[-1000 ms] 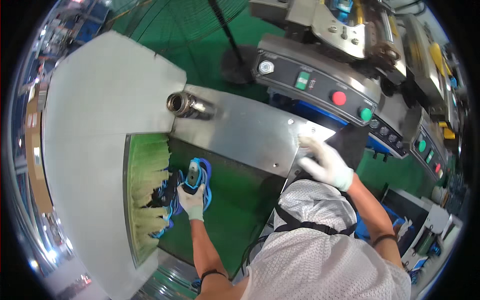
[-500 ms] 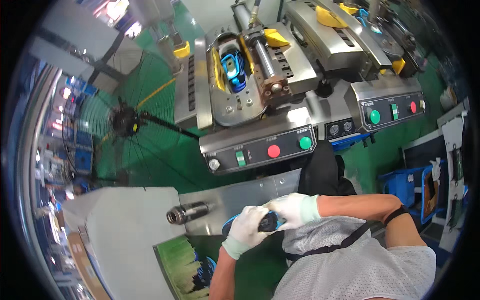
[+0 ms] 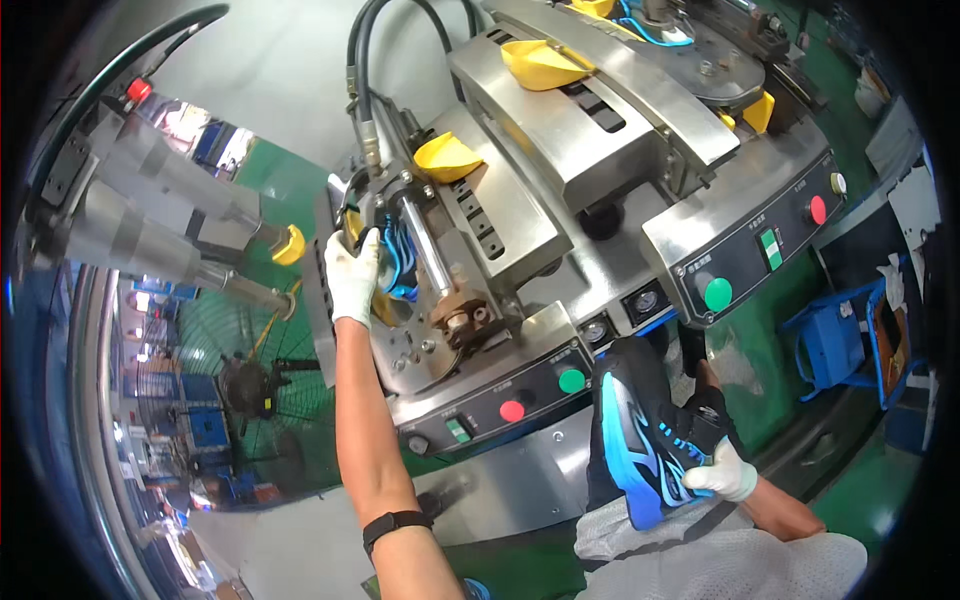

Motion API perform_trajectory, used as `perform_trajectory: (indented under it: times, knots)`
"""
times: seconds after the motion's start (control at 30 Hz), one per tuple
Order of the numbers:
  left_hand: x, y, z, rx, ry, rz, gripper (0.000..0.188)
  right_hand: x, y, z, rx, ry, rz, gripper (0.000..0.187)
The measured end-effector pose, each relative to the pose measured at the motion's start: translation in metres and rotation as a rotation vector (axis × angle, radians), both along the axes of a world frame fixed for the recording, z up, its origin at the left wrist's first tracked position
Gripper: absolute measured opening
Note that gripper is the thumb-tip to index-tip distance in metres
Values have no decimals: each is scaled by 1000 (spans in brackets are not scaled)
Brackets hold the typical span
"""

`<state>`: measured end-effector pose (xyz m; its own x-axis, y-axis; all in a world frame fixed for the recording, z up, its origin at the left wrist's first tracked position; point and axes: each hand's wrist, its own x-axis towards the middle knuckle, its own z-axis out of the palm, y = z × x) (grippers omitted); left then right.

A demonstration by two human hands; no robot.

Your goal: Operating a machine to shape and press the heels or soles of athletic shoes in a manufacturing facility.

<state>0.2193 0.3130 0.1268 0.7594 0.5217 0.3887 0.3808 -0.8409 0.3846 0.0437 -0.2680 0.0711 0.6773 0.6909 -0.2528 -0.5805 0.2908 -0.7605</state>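
Right hand [image 3: 725,475], gloved, clamped on black-and-blue shoe [image 3: 635,450], thumb across its side; shoe is in front of the person's body, blue sole edge toward picture left. Left hand [image 3: 352,278], gloved, reaching into the near machine [image 3: 520,240] beside a second shoe [image 3: 402,262], also blue and black; fingers partly hidden, cannot tell if they grip. Machine front: control panel [image 3: 480,410] with red button [image 3: 512,411] and green button [image 3: 572,381]. Below panel: metal table [image 3: 510,482]. Farther out: floor fan [image 3: 245,388] at left, blue stool [image 3: 835,345] at right.
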Motion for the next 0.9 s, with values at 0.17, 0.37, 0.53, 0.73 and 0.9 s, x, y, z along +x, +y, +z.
perform_trajectory:
  times: [0.17, 0.37, 0.53, 0.73, 0.9]
  knots:
    - [46, -6, -49, -54, 143, 104, 79, 7, -20, 14, -6, 108, -93, 86]
    - [18, 49, 14, -145, 104, 34, 73, 7, -10, 18, -63, 220, -86, 85]
    - [-89, -40, 108, -173, -201, -19, 62, 2, 11, 18, -143, 167, -134, 79]
    - [-295, -140, 79, -213, -389, 81, 61, 18, 56, 32, -119, -4, -121, 57]
    - [-446, -196, -26, -412, -221, 214, 62, 50, 143, 104, -119, -199, -50, 58]
